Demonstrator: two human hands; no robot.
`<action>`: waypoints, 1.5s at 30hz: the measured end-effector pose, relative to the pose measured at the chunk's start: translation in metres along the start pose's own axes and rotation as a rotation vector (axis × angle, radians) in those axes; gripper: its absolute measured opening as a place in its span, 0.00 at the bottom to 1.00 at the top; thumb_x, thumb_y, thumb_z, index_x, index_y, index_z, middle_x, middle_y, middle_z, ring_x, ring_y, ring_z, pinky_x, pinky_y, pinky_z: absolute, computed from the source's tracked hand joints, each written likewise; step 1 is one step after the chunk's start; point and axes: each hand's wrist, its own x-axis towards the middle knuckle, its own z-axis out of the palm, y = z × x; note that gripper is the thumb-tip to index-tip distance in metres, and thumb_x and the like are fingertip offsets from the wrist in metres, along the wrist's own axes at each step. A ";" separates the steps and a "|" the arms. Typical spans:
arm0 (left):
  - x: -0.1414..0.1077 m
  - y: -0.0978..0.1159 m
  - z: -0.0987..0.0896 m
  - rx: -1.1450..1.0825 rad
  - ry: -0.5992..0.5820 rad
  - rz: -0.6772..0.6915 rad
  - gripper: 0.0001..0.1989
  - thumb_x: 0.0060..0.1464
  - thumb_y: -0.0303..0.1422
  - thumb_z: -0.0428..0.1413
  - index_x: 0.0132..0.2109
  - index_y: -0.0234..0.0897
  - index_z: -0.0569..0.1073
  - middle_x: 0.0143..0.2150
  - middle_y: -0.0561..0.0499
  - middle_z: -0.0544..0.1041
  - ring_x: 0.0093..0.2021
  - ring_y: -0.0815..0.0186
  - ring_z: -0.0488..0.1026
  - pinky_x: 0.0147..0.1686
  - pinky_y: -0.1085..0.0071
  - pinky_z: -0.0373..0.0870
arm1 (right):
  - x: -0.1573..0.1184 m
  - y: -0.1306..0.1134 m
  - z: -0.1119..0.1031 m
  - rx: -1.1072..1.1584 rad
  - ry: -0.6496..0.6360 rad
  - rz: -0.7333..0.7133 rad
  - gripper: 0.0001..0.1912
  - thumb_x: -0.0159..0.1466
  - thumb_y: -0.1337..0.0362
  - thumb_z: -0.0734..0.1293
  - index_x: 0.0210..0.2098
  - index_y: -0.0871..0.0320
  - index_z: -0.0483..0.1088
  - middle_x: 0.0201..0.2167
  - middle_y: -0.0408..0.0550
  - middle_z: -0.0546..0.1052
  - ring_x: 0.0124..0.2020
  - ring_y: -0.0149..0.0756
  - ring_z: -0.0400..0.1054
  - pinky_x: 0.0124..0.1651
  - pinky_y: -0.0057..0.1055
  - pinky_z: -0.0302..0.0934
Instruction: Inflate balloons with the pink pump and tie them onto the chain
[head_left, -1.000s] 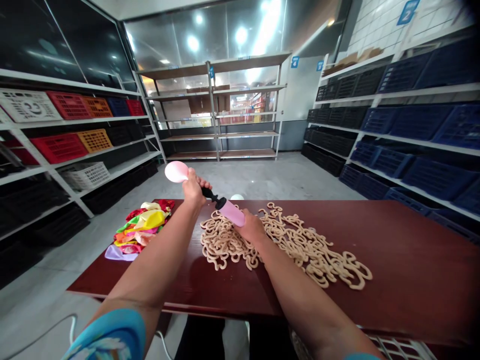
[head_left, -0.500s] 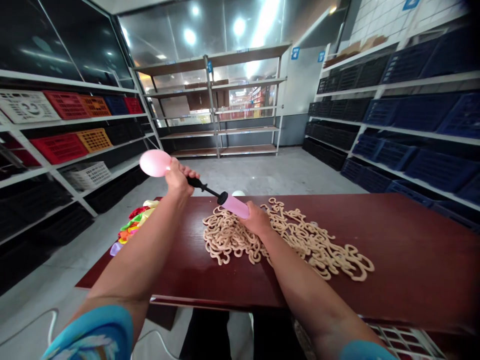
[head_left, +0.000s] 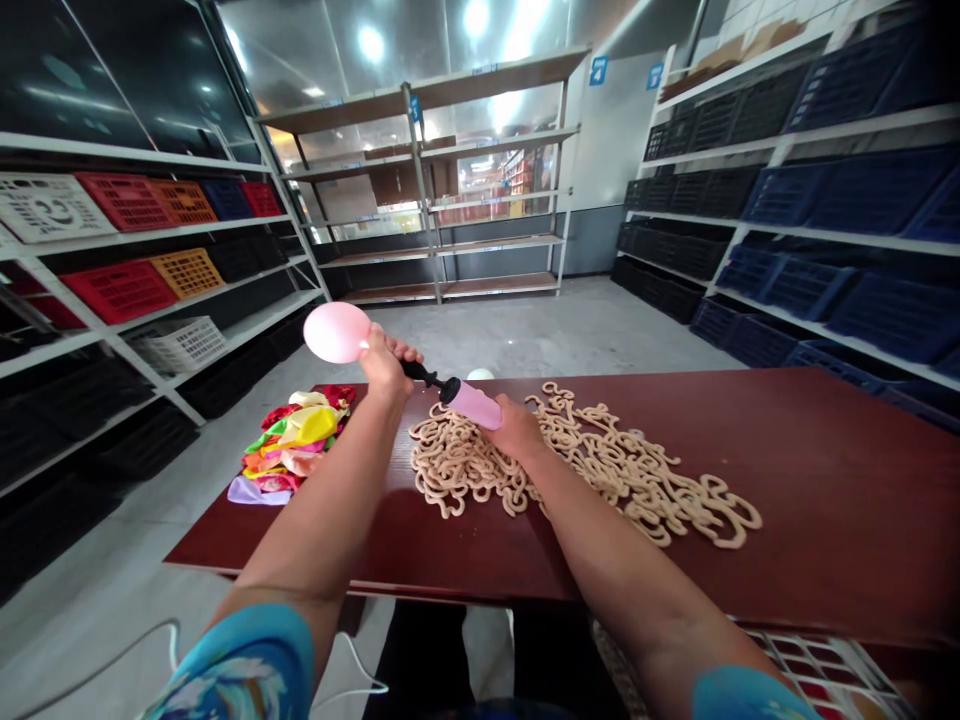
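Observation:
A pink, partly inflated balloon point(head_left: 337, 333) sticks out past my left hand point(head_left: 388, 362), whose fingers are closed around the balloon's neck and the black end of a hand balloon pump. Under those fingers the exact join is hidden. My right hand point(head_left: 516, 428) is wrapped around the far end of the pump's pink barrel point(head_left: 475, 404). A short length of black rod shows between the two halves. Below and around my right hand lies a pile of beige, curled, rope-like pieces point(head_left: 465, 465). Left of my left forearm is a heap of colourful deflated balloons point(head_left: 300, 435).
The dark red table point(head_left: 825, 480) spans the front. A pale round object point(head_left: 480, 374) shows behind its far edge. Shelves with crates point(head_left: 124, 290) stand left, and dark blue crates point(head_left: 847, 190) fill the right shelves. A white cable point(head_left: 360, 660) lies on the floor.
My left hand has moved right, toward my right hand, sliding the pump's rod into the barrel. The balloon looks slightly bigger. The view has shifted, showing more of the deflated balloons.

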 end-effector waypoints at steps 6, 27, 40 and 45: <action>-0.015 -0.020 0.002 -0.001 0.013 -0.046 0.25 0.51 0.49 0.51 0.22 0.39 0.47 0.14 0.61 0.49 0.13 0.75 0.54 0.17 0.74 0.58 | -0.001 -0.001 -0.001 0.004 0.014 -0.023 0.21 0.52 0.53 0.67 0.41 0.56 0.65 0.35 0.49 0.74 0.34 0.39 0.69 0.32 0.31 0.54; 0.008 0.025 -0.008 -0.014 0.022 0.018 0.21 0.52 0.40 0.51 0.23 0.39 0.46 0.14 0.60 0.48 0.12 0.75 0.52 0.15 0.74 0.56 | 0.000 0.006 0.005 0.005 -0.034 0.008 0.25 0.48 0.55 0.70 0.44 0.55 0.65 0.37 0.50 0.75 0.36 0.41 0.69 0.34 0.31 0.55; -0.014 0.005 0.008 -0.019 0.008 -0.036 0.22 0.54 0.42 0.50 0.22 0.40 0.47 0.14 0.60 0.48 0.12 0.74 0.53 0.15 0.73 0.56 | -0.003 0.002 0.001 0.035 0.025 -0.034 0.23 0.52 0.52 0.67 0.44 0.55 0.64 0.35 0.50 0.75 0.34 0.41 0.70 0.32 0.32 0.56; 0.010 0.065 0.005 -0.010 -0.035 0.062 0.22 0.52 0.41 0.52 0.23 0.40 0.46 0.14 0.60 0.48 0.12 0.75 0.52 0.15 0.74 0.57 | -0.002 0.003 0.000 0.071 0.026 -0.030 0.24 0.50 0.54 0.68 0.45 0.54 0.64 0.37 0.51 0.75 0.36 0.42 0.69 0.33 0.33 0.57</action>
